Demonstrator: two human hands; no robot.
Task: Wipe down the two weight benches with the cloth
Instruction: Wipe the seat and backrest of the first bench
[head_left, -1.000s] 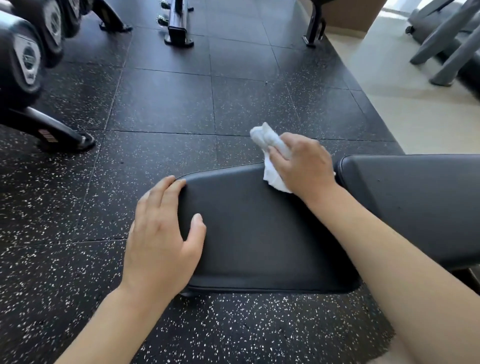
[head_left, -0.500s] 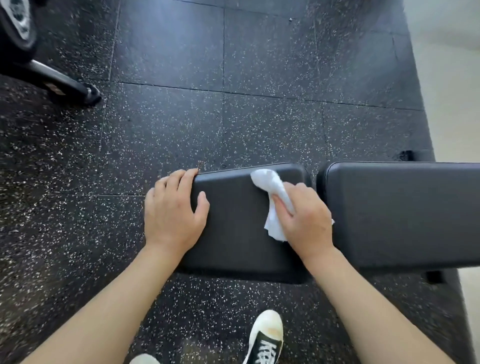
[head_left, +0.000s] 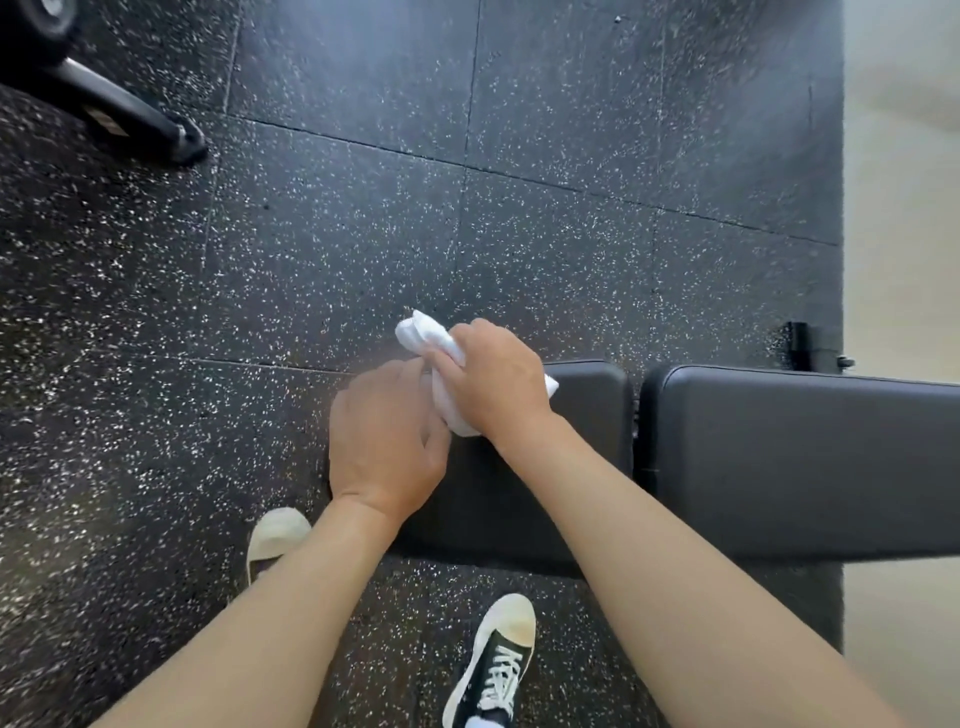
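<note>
We hold the crumpled white cloth bunched in right hand fingers, at 12 o'clock of the black padded weight bench seat. Left hand curls at 9 o'clock, touching cloth. Long backrest pad at 3 o'clock probably unwiped; second bench not in view.

The cloth bunched in my right hand is soft white fabric, crumpled and matt. Under it, the bench pad is smooth black padding that looks like vinyl, with a dull sheen, and the longer pad beside it has the same finish. The floor around the bench is rough, matt black rubber flecked with white. My shoe near the bench is black canvas with white laces and a scuffed rubber toe.
</note>
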